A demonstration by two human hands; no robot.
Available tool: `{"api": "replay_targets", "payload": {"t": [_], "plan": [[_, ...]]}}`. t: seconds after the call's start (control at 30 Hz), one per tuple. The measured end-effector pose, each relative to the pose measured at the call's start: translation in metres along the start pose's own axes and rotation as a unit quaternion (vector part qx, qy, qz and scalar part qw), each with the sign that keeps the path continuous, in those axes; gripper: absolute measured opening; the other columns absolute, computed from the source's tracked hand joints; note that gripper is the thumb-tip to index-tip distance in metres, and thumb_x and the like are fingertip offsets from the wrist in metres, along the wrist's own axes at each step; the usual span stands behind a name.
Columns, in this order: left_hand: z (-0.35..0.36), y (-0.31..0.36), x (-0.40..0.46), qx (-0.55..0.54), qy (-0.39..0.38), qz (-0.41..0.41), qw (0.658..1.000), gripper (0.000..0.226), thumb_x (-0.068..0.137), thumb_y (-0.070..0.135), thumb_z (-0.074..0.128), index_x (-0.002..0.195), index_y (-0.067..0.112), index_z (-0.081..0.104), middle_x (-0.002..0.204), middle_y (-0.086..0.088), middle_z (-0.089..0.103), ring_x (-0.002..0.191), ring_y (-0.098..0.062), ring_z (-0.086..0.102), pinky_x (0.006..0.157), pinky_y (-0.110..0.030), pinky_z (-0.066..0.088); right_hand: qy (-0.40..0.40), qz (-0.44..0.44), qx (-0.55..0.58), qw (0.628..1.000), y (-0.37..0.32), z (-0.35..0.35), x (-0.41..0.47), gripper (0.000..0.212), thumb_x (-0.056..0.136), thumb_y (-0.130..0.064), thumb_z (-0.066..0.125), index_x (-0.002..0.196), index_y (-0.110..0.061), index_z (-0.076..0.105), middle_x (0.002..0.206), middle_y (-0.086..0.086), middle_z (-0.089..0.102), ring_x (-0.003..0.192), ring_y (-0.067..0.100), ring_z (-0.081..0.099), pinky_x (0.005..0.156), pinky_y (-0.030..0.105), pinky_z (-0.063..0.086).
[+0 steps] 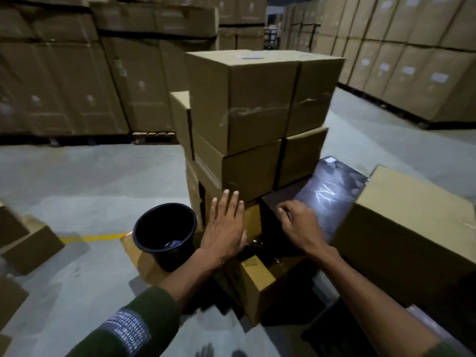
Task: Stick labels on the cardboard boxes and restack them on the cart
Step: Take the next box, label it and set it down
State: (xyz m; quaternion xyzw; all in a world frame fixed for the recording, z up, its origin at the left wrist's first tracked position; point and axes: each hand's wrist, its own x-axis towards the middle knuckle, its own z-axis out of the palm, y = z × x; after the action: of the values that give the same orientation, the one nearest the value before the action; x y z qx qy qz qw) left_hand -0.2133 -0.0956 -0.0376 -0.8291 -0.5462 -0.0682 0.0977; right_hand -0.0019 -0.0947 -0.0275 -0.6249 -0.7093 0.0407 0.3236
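A stack of brown cardboard boxes (247, 104) stands in the middle on the dark cart deck (329, 191). The top box carries a small label (251, 57) on its lid. My left hand (226, 228) lies flat with straight fingers against the low box (251, 220) at the stack's foot. My right hand (298, 225) has its fingers curled on the dark edge beside that box; what it holds is too dark to tell. Another small box (257, 284) sits below my hands.
A black bucket (164, 233) stands left of my hands on a flat cardboard piece. A large box (412, 233) sits at the right. Loose boxes (28, 246) lie at the far left. Walls of stacked cartons (64, 86) ring the grey floor, which has a yellow line (95, 238).
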Motion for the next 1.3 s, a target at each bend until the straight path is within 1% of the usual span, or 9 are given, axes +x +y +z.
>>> {"api": "replay_targets", "payload": {"t": [0.23, 0.47, 0.57, 0.67, 0.77, 0.83, 1.0, 1.17, 1.3], "plan": [[-0.025, 0.097, 0.018, -0.012, 0.031, 0.087, 0.996, 0.076, 0.092, 0.04, 0.047, 0.154, 0.008, 0.017, 0.163, -0.015, 0.001, 0.149, -0.035, -0.01, 0.12, -0.054, -0.002, 0.072, 0.039, -0.019, 0.997, 0.05, -0.083, -0.052, 0.02, 0.092, -0.016, 0.058, 0.108, -0.014, 0.07, 0.104, 0.008, 0.07, 0.093, 0.025, 0.065, 0.082, 0.039, 0.054], [-0.03, 0.187, 0.049, -0.03, 0.029, 0.17, 0.985, 0.076, 0.097, 0.04, 0.043, 0.155, 0.008, 0.007, 0.163, -0.015, -0.01, 0.147, -0.035, -0.019, 0.119, -0.052, -0.007, 0.13, 0.103, -0.045, 0.985, 0.111, -0.155, -0.09, 0.021, 0.094, -0.016, 0.058, 0.112, -0.01, 0.068, 0.107, 0.008, 0.07, 0.096, 0.022, 0.063, 0.087, 0.038, 0.052], [-0.027, 0.218, 0.07, -0.042, 0.04, 0.21, 0.976, 0.077, 0.096, 0.039, 0.045, 0.155, 0.005, 0.008, 0.163, -0.017, -0.009, 0.148, -0.035, -0.018, 0.12, -0.051, -0.006, 0.125, 0.137, -0.073, 0.98, 0.142, -0.176, -0.104, 0.026, 0.094, -0.019, 0.06, 0.118, -0.012, 0.065, 0.114, 0.008, 0.067, 0.103, 0.02, 0.061, 0.093, 0.038, 0.051], [-0.018, 0.246, 0.099, -0.05, 0.036, 0.254, 0.965, 0.077, 0.097, 0.039, 0.044, 0.154, 0.003, 0.006, 0.162, -0.019, -0.008, 0.148, -0.036, -0.016, 0.121, -0.051, -0.003, 0.093, 0.149, -0.144, 0.974, 0.172, -0.187, -0.113, 0.042, 0.091, -0.024, 0.064, 0.131, -0.015, 0.056, 0.131, 0.008, 0.06, 0.122, 0.022, 0.053, 0.106, 0.04, 0.044], [0.0, 0.266, 0.132, -0.045, 0.023, 0.296, 0.954, 0.079, 0.099, 0.041, 0.041, 0.154, 0.002, -0.001, 0.161, -0.02, -0.011, 0.148, -0.035, -0.017, 0.121, -0.048, -0.006, 0.024, 0.168, -0.209, 0.963, 0.201, -0.186, -0.114, 0.059, 0.092, -0.032, 0.063, 0.144, -0.014, 0.042, 0.151, 0.01, 0.042, 0.141, 0.025, 0.035, 0.118, 0.042, 0.028], [0.017, 0.275, 0.152, -0.058, 0.02, 0.317, 0.946, 0.08, 0.1, 0.041, 0.041, 0.154, 0.001, -0.003, 0.161, -0.02, -0.01, 0.148, -0.034, -0.016, 0.121, -0.047, -0.006, -0.012, 0.187, -0.236, 0.954, 0.221, -0.181, -0.112, 0.062, 0.095, -0.035, 0.058, 0.148, -0.016, 0.034, 0.158, 0.009, 0.03, 0.147, 0.023, 0.024, 0.122, 0.04, 0.021], [0.045, 0.29, 0.23, -0.078, 0.055, 0.383, 0.919, 0.084, 0.09, 0.04, 0.053, 0.154, 0.0, 0.014, 0.161, -0.021, 0.012, 0.15, -0.035, -0.002, 0.121, -0.049, 0.008, -0.006, 0.214, -0.275, 0.937, 0.266, -0.174, -0.075, 0.063, 0.099, -0.032, 0.054, 0.152, -0.015, 0.027, 0.161, 0.007, 0.022, 0.15, 0.021, 0.017, 0.12, 0.032, 0.011], [0.053, 0.306, 0.305, -0.088, 0.031, 0.436, 0.895, 0.083, 0.093, 0.04, 0.047, 0.155, 0.002, 0.006, 0.163, -0.019, 0.002, 0.15, -0.032, -0.007, 0.122, -0.046, 0.0, 0.015, 0.259, -0.27, 0.927, 0.294, -0.176, -0.032, 0.059, 0.098, -0.027, 0.056, 0.15, -0.012, 0.032, 0.16, 0.009, 0.026, 0.149, 0.022, 0.02, 0.119, 0.031, 0.013], [0.061, 0.319, 0.34, -0.097, 0.037, 0.459, 0.882, 0.083, 0.092, 0.039, 0.047, 0.154, 0.001, 0.009, 0.162, -0.019, 0.007, 0.15, -0.032, -0.003, 0.122, -0.047, 0.004, 0.025, 0.282, -0.269, 0.92, 0.31, -0.178, -0.011, 0.056, 0.098, -0.024, 0.057, 0.148, -0.011, 0.036, 0.16, 0.009, 0.027, 0.149, 0.022, 0.021, 0.118, 0.028, 0.01]]}}
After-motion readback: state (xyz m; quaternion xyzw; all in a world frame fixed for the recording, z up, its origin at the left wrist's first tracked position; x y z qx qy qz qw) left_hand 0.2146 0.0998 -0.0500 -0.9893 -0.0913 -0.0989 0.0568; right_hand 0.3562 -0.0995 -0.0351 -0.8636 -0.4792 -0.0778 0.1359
